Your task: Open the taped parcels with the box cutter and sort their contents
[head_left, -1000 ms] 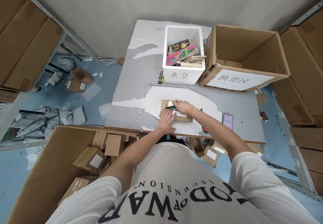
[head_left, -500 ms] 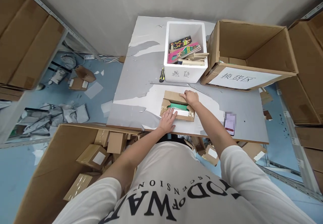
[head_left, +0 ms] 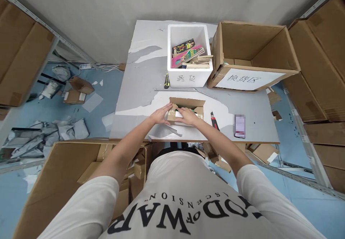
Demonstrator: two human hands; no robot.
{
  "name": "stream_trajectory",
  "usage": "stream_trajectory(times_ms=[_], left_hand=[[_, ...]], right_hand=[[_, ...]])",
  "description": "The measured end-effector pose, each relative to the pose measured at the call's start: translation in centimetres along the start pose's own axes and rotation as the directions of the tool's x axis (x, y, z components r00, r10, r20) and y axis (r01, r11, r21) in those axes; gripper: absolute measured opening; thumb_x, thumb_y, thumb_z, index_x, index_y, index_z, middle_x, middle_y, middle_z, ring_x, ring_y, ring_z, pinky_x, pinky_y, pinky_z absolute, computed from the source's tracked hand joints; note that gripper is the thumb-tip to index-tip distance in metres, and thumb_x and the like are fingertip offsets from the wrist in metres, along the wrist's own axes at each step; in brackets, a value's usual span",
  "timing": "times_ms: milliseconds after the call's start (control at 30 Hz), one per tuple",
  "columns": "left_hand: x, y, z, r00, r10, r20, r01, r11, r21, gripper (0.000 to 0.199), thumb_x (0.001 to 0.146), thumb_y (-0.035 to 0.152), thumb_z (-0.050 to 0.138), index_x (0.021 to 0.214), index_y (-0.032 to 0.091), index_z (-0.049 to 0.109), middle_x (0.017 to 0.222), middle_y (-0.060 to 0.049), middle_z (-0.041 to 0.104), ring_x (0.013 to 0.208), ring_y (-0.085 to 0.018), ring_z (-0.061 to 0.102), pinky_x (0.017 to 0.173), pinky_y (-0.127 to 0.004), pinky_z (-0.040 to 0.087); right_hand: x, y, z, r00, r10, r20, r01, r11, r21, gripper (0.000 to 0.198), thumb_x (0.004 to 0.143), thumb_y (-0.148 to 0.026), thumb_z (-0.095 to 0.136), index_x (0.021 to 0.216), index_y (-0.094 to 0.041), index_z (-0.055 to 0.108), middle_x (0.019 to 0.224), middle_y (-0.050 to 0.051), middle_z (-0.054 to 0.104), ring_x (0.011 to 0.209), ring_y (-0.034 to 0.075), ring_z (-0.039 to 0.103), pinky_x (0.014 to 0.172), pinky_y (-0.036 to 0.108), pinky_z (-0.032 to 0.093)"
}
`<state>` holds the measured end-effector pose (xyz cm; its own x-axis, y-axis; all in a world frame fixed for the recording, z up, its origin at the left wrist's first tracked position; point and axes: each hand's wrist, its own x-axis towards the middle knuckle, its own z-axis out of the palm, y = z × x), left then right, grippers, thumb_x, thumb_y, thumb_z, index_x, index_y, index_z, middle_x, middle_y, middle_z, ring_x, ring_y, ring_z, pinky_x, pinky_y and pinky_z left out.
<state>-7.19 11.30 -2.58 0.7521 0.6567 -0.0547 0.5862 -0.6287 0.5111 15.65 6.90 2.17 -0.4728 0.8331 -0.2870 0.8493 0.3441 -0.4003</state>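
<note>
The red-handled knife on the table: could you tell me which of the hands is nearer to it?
Right. The right hand rests on the small cardboard box, just left of the knife; the left hand is farther left.

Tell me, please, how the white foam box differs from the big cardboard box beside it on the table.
The white foam box stands upright and holds books; the big cardboard box lies tipped toward the camera, nearly empty apart from small cartons at the bottom. The foam box is white and smaller; the cardboard box is brown and far larger. Both are open and carry handwritten labels.
</note>
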Motion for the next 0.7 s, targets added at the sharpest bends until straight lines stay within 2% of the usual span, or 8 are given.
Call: stream_trajectory(times_ms=[100, 200, 300, 400, 467, 533, 600, 700], left_hand=[[0.1, -0.2, 0.8, 0.999, -0.04, -0.029, 0.039, 0.999, -0.033, 0.113, 0.056, 0.055, 0.082, 0.144, 0.009, 0.03, 0.152, -0.024, 0.032, 0.14, -0.03, 0.036, 0.112, -0.043, 0.037], [-0.2, 0.0, 1.5, 0.997, -0.045, -0.054, 0.043, 0.998, -0.047, 0.106, 0.058, 0.053, 0.081, 0.142, 0.01, 0.033, 0.151, -0.023, 0.034, 0.139, -0.029, 0.037, 0.112, -0.042, 0.037], [-0.5, -0.1, 1.9, 0.995, -0.054, -0.086, 0.047, 0.996, -0.082, 0.099, 0.061, 0.053, 0.078, 0.139, 0.009, 0.036, 0.151, -0.021, 0.035, 0.14, -0.028, 0.036, 0.113, -0.041, 0.036], [-0.4, -0.5, 2.1, 0.99, -0.075, -0.124, 0.059, 0.99, -0.129, 0.098, 0.06, 0.055, 0.077, 0.138, 0.01, 0.038, 0.151, -0.02, 0.035, 0.139, -0.029, 0.037, 0.114, -0.04, 0.035], [-0.4, -0.5, 2.1, 0.99, -0.079, -0.113, 0.062, 0.987, -0.147, 0.098, 0.059, 0.055, 0.077, 0.138, 0.011, 0.038, 0.152, -0.019, 0.034, 0.139, -0.029, 0.037, 0.113, -0.039, 0.035], [-0.5, -0.3, 2.2, 0.993, -0.076, -0.092, 0.062, 0.987, -0.15, 0.099, 0.059, 0.053, 0.077, 0.14, 0.011, 0.037, 0.153, -0.018, 0.032, 0.14, -0.029, 0.036, 0.113, -0.039, 0.036], [-0.6, 0.0, 2.2, 0.993, -0.083, -0.081, 0.071, 0.987, -0.145, 0.098, 0.061, 0.049, 0.076, 0.141, 0.011, 0.034, 0.154, -0.018, 0.03, 0.141, -0.028, 0.034, 0.113, -0.039, 0.036], [-0.7, 0.4, 2.3, 0.991, -0.114, -0.068, 0.105, 0.986, -0.126, 0.093, 0.065, 0.041, 0.074, 0.142, 0.011, 0.032, 0.155, -0.017, 0.029, 0.141, -0.026, 0.034, 0.113, -0.036, 0.036]], right_hand=[[1.9, -1.8, 0.3, 0.991, 0.129, 0.024, -0.13, 0.989, 0.072, 0.062, 0.082, -0.057, 0.059, 0.129, -0.018, 0.051, 0.123, 0.014, 0.061, 0.112, 0.029, 0.058, 0.087, 0.036, 0.045], [2.3, -3.0, 0.5, 0.98, 0.189, 0.066, -0.193, 0.979, 0.059, 0.046, 0.083, -0.051, 0.061, 0.117, -0.02, 0.058, 0.111, 0.011, 0.068, 0.105, 0.029, 0.062, 0.081, 0.035, 0.046], [1.4, -4.1, 1.0, 0.989, 0.149, -0.003, -0.149, 0.989, -0.005, 0.027, 0.089, -0.041, 0.056, 0.107, -0.021, 0.06, 0.109, 0.008, 0.069, 0.101, 0.025, 0.063, 0.082, 0.034, 0.044], [-0.3, -5.3, 1.8, 0.994, 0.059, -0.094, -0.072, 0.988, -0.139, 0.022, 0.096, -0.032, 0.046, 0.103, -0.019, 0.061, 0.106, 0.01, 0.069, 0.1, 0.023, 0.062, 0.085, 0.034, 0.044], [-2.0, -5.7, 2.6, 0.99, 0.031, -0.137, -0.06, 0.974, -0.217, 0.026, 0.097, -0.026, 0.039, 0.108, -0.017, 0.061, 0.11, 0.013, 0.067, 0.103, 0.024, 0.061, 0.085, 0.035, 0.044], [-3.9, -5.8, 3.7, 0.981, 0.014, -0.192, -0.065, 0.963, -0.262, 0.033, 0.097, -0.019, 0.036, 0.123, -0.018, 0.057, 0.124, 0.016, 0.062, 0.111, 0.026, 0.059, 0.09, 0.037, 0.045], [-5.7, -5.5, 5.0, 0.971, -0.012, -0.239, -0.057, 0.959, -0.277, 0.044, 0.095, -0.014, 0.036, 0.138, -0.02, 0.047, 0.139, 0.016, 0.052, 0.123, 0.028, 0.053, 0.096, 0.04, 0.044], [-7.4, -4.6, 7.5, 0.967, -0.069, -0.245, 0.002, 0.965, -0.262, 0.052, 0.092, -0.01, 0.037, 0.144, -0.018, 0.041, 0.146, 0.015, 0.046, 0.133, 0.028, 0.045, 0.107, 0.043, 0.039]])
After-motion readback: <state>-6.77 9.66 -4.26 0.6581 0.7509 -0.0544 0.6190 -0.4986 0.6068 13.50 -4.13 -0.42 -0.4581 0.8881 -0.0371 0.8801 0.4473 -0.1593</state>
